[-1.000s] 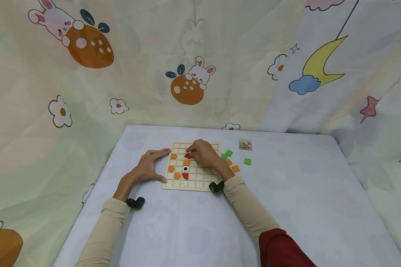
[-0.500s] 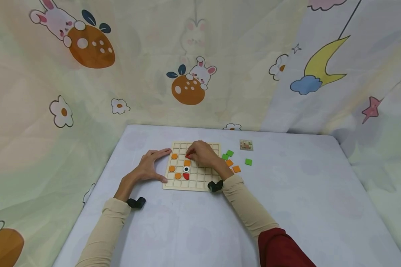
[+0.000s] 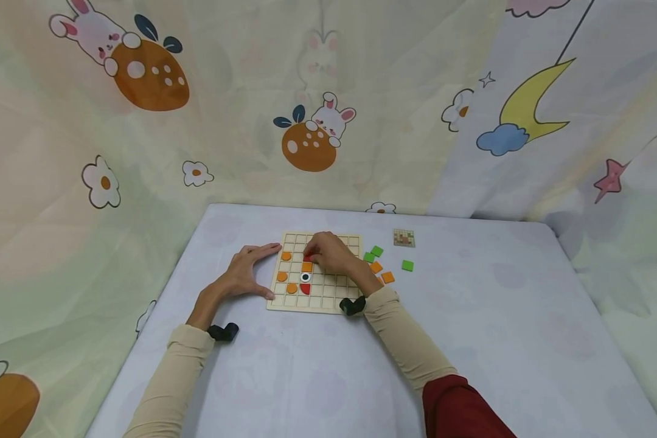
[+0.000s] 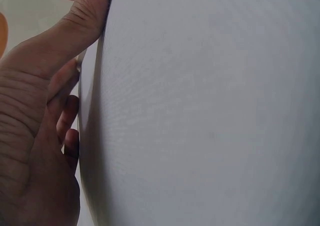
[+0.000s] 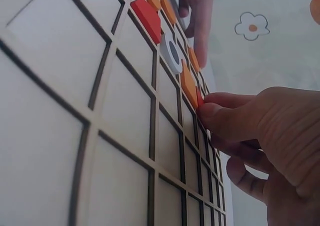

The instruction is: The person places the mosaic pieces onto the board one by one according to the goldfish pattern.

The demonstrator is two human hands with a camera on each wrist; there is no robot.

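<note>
A wooden grid board (image 3: 328,299) lies on the table. My left hand (image 3: 242,272) spans its left edge, thumb and fingers spread, fingertips at the rim. My right hand (image 3: 333,253) pinches a red piece (image 5: 199,97) between thumb and index finger, down at a grid cell; the fingers partly hide it. Just nearer on the board sits an orange square tile (image 3: 306,267), followed by a white disc with a black eye dot (image 3: 305,277) and a red quarter-round tile (image 3: 305,289). Several orange round pieces (image 3: 281,277) occupy cells on the left side.
Right of the board lie loose green tiles (image 3: 407,266) and orange tiles (image 3: 388,277), some close to the right forearm. A small pattern card (image 3: 403,238) is farther back. White cloth covers the table (image 3: 328,377), and printed curtains (image 3: 394,121) stand behind it.
The red piece has gone from tilted in the right fingertips to lower, lined up behind the orange square tile. The left hand has stayed at the board's edge.
</note>
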